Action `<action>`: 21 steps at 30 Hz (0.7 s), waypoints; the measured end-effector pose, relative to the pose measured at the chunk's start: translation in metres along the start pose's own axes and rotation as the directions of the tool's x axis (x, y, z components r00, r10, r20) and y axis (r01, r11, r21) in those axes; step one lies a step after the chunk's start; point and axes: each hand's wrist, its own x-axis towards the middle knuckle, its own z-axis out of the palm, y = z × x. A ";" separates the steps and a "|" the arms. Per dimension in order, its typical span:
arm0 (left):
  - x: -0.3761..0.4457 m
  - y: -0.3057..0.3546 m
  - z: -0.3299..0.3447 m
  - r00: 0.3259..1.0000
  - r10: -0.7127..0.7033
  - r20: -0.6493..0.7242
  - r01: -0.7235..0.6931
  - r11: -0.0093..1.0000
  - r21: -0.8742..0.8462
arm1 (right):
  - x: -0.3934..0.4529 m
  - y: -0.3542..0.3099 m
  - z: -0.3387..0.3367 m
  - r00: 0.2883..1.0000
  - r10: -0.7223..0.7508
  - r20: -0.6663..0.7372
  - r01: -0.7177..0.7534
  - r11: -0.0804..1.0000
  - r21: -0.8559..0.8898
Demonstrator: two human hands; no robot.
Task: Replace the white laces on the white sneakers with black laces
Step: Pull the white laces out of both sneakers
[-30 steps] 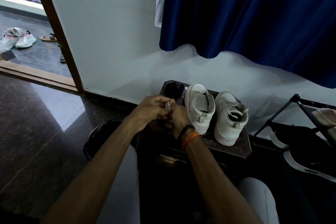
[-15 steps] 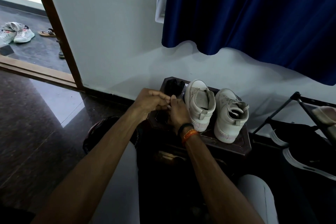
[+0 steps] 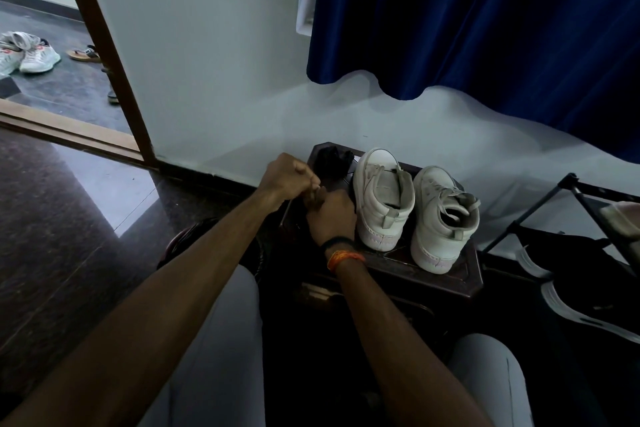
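Left hand point(image 3: 289, 177) fisted, right hand point(image 3: 330, 215) curled; grip contents unclear, beside white sneakers point(image 3: 382, 198)

Sneakers point(image 3: 415, 204): matt white, smooth leather-like uppers. Table point(image 3: 450, 282): dark glossy wood. Floor point(image 3: 59, 218): polished speckled stone. Curtain point(image 3: 485, 17): soft blue cloth. Wall point(image 3: 207, 62): matt paint.

Both arms stretched out forward, close together. Left hand point(image 3: 289, 177) curled into a fist, fingers point(image 3: 306, 173) tucked in. Right hand point(image 3: 330, 215) just below, touching it, knuckles up, bands on the wrist.
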 end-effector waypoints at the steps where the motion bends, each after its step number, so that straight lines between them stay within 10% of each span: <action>1: 0.002 0.001 -0.001 1.000 0.018 0.022 -0.019 0.998 0.054 | -0.001 -0.001 -0.002 1.000 -0.017 -0.002 0.017 0.998 -0.055; 8: 0.016 0.008 -0.007 0.989 0.017 0.146 -0.044 0.982 0.183 | 0.001 0.008 0.007 0.999 -0.011 -0.032 0.011 1.000 0.012; 21: 0.009 -0.008 0.004 0.996 0.037 -0.083 -0.021 0.982 0.190 | 0.002 0.006 0.007 0.991 0.067 -0.116 -0.052 0.990 0.129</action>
